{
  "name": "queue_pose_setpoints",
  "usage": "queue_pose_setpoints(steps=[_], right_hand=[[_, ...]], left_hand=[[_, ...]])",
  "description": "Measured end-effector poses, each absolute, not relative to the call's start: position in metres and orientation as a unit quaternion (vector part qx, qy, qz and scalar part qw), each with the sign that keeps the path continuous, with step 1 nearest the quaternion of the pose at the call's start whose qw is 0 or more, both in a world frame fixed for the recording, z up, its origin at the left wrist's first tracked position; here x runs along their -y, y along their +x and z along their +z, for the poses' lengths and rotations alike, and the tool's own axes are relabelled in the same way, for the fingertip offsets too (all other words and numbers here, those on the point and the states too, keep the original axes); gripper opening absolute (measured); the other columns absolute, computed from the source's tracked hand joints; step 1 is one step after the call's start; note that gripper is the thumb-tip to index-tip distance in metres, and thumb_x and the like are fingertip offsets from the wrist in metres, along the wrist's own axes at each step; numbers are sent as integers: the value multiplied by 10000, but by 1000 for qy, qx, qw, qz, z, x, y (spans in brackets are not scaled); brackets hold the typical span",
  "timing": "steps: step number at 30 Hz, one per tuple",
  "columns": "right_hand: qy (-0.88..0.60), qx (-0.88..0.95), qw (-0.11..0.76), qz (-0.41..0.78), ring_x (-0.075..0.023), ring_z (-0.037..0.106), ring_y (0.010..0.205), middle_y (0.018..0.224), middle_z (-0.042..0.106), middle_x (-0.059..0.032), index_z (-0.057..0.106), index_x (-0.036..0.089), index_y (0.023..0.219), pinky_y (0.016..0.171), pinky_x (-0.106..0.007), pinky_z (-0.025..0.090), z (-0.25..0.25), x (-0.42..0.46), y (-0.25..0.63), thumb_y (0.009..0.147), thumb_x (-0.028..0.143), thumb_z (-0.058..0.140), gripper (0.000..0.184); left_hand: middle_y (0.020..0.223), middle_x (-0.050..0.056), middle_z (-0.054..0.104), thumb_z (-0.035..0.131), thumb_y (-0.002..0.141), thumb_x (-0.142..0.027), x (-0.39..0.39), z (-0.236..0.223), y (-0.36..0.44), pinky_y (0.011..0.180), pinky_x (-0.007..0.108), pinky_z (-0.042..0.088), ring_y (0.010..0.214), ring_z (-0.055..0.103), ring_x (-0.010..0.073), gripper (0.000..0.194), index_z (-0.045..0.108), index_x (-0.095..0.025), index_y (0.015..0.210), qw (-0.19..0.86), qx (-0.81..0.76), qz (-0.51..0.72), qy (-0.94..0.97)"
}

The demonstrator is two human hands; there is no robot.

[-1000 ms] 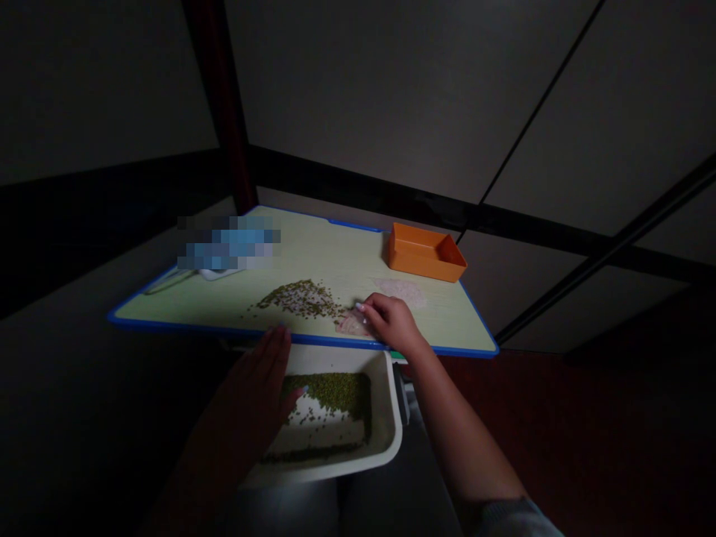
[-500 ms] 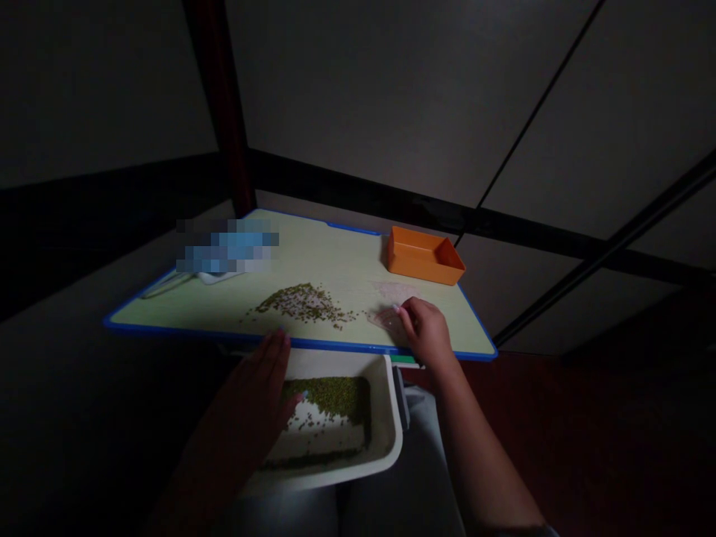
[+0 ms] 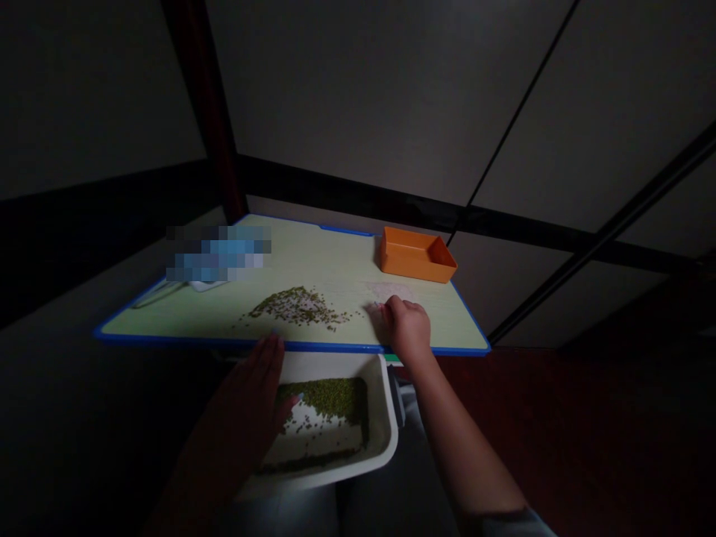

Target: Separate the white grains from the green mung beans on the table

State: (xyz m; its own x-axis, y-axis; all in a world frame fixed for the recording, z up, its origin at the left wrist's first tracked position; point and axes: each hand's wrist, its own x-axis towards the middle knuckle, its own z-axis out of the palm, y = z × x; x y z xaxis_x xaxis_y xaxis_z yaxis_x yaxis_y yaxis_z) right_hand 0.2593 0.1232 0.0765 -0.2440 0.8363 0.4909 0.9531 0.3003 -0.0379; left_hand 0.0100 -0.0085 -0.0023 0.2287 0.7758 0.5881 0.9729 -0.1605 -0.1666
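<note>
My left hand (image 3: 249,399) stretches over the left side of a white plastic bin (image 3: 385,403). Its fingers lie straight at the blue table edge, the thumb apart above green beans (image 3: 341,395) in the bin. Over the table's right half, my right hand (image 3: 411,328) is closed in a pinch. A clear flat plastic piece seems to be in it, mostly hidden by the fingers. Just beyond the knuckles lies a thin patch of pale grains (image 3: 390,289). Left of this hand spreads a loose heap of green beans mixed with pale grains (image 3: 299,304).
The pale-green tabletop (image 3: 313,253) has a blue rim. An orange open box (image 3: 417,257) stands at its back right. At the left is a blurred-out blue and white object (image 3: 221,257) with a cable. Dark wall panels rise behind the table.
My right hand has turned and drawn slightly left, and the clear piece that showed under its fingers is now mostly hidden. The left hand keeps its place; the view has shifted a little.
</note>
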Motion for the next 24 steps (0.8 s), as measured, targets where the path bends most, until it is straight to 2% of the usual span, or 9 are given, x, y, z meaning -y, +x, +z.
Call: queue_pose_setpoints(steps=[8,16,21,24], right_hand=[[-531,812,215,-110,-169,587,668,738,698,-61,632,193,846,674,-278,293,80,-126,229,970,387,491,271],[-440,854,261,-98,-167,579,694,720,683,-41,624,193,806,729,-273,332,74,-127,238,957,326,497,238],[-460,834,291,-90,-173,574,665,698,672,-49,615,191,768,731,-280,353,77,-125,260,945,297,487,242],[-496,811,309,-30,-166,574,638,681,670,-34,620,196,795,672,-259,357,80,-120,270,943,307,483,230]], left_hand=[[1464,221,453,257,908,-556,8,0,10,1028,441,441,1336,468,313,774,168,-52,1489,276,584,-201,-736],[1486,213,424,281,892,-567,9,-1,10,1038,459,434,1357,446,311,774,228,-60,1475,243,595,-200,-740],[1489,202,426,280,891,-578,9,-2,10,1037,449,431,1357,447,302,779,217,-71,1480,236,600,-196,-738],[1505,206,399,261,891,-602,9,-4,10,1062,456,408,1379,417,307,799,200,-71,1484,231,604,-196,-737]])
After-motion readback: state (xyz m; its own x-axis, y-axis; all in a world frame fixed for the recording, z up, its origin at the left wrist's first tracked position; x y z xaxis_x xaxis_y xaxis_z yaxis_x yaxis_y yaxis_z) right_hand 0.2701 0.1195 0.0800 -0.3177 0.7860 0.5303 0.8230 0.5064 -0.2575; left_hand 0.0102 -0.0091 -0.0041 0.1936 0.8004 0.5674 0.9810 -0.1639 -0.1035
